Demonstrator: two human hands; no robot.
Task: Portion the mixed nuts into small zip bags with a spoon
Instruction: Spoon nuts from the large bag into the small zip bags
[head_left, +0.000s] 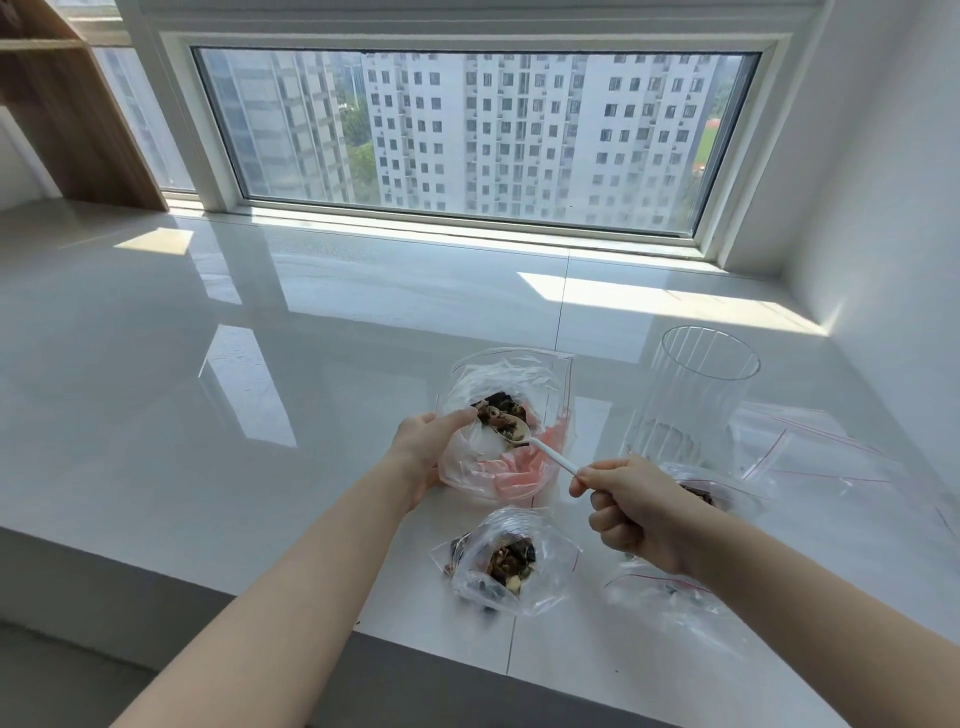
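Head view only. My left hand grips the rim of the big clear plastic bag with pink inside, holding its mouth open. My right hand pinches the end of the small white plastic spoon, other fingers curled under. The spoon bowl sits inside the bag mouth, loaded with dark mixed nuts, right at the pile there.

Step in hand, I judge: scooping a portion out of the big bag. To do it well: keep the spoon bowl level, keep the mouth held wide, lift slowly, don't overfill, then carry low over to a small bag.

Containers: a small clear zip bag with nuts in it lies just in front of the big bag, near the edge of the white glossy countertop. A second small zip bag with nuts is partly hidden behind my right hand. Flat clear red-striped zip bags lie at the right, looking unfilled. A tall ribbed clear cup stands beside them; contents unclear.
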